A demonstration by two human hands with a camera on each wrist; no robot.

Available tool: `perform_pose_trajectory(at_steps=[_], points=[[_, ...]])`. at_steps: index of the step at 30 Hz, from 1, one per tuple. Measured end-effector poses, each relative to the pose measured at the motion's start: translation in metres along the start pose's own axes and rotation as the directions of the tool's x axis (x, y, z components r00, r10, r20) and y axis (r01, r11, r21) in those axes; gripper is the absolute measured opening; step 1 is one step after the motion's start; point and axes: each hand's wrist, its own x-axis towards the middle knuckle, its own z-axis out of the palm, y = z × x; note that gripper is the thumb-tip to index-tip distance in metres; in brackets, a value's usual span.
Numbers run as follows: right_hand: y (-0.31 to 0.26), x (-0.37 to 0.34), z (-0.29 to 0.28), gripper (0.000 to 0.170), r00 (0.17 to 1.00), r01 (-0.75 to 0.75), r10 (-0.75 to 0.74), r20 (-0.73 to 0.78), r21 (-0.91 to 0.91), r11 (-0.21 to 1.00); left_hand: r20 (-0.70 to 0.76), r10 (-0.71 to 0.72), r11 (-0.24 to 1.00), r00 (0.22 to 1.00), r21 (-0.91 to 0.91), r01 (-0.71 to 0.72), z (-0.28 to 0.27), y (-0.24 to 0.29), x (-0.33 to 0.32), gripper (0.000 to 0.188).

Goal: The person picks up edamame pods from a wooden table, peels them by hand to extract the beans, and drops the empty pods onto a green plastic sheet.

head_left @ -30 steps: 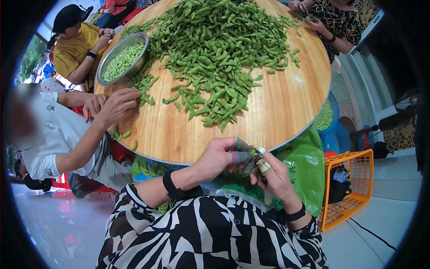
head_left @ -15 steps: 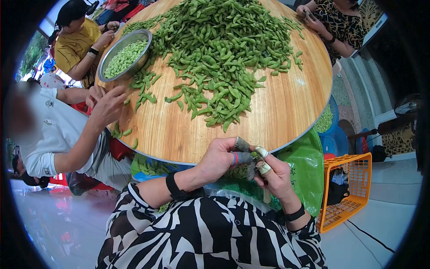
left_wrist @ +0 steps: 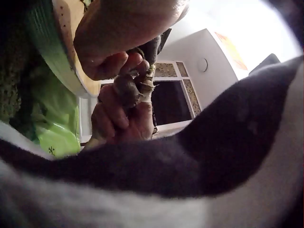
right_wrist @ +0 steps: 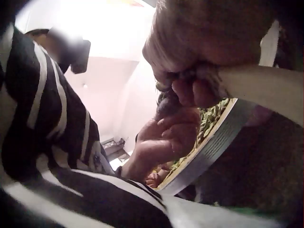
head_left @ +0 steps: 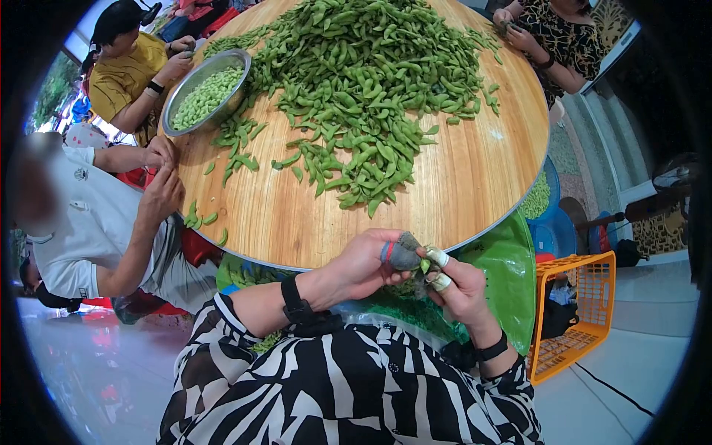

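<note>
In the head view a green pod (head_left: 425,265) is pinched between the two hands, just off the near table edge. My left hand (head_left: 367,263), its thumb and finger in grey covers, grips the pod's left side. White wraps cover the thumb and finger of my right hand (head_left: 461,289), which pinches it from the right. The left wrist view shows my left hand (left_wrist: 128,31) above and my right hand (left_wrist: 121,114) below, fingertips together. In the right wrist view my right hand (right_wrist: 204,38) partly hides the fingertips of my left hand (right_wrist: 166,137); the pod is not clear there.
A large heap of green pods (head_left: 371,67) covers the far part of the round table (head_left: 297,222). A metal bowl (head_left: 242,89) of shelled beans stands at the left. Several people sit around. An orange crate (head_left: 575,356) and blue basins (head_left: 552,231) are at the right.
The left hand's covered thumb has come down over its finger, and a bright green pod shows between the fingertips. The neighbour's hands at the left have drawn back towards their body.
</note>
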Motion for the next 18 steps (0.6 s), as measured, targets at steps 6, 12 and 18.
perform_pose_trajectory(at_steps=[6, 12, 18], points=[[-0.005, 0.001, 0.001, 0.036, 0.98, 0.106, -0.144, -0.134, -0.258, 0.96, -0.05, 0.101, 0.956, 0.994, 0.283, -0.083, 0.002, -0.002, 0.008, 0.009], [0.001, 0.002, 0.003, 0.024, 0.971, 0.036, -0.089, -0.223, -0.233, 0.972, -0.073, 0.132, 0.871, 0.989, 0.484, -0.08, 0.007, 0.001, 0.0, 0.01], [-0.004, 0.002, -0.01, 0.021, 0.988, 0.135, -0.085, 0.13, -0.444, 0.886, 0.185, -0.132, -0.068, 0.974, 0.978, -0.195, -0.002, 0.056, -0.072, 0.013]])
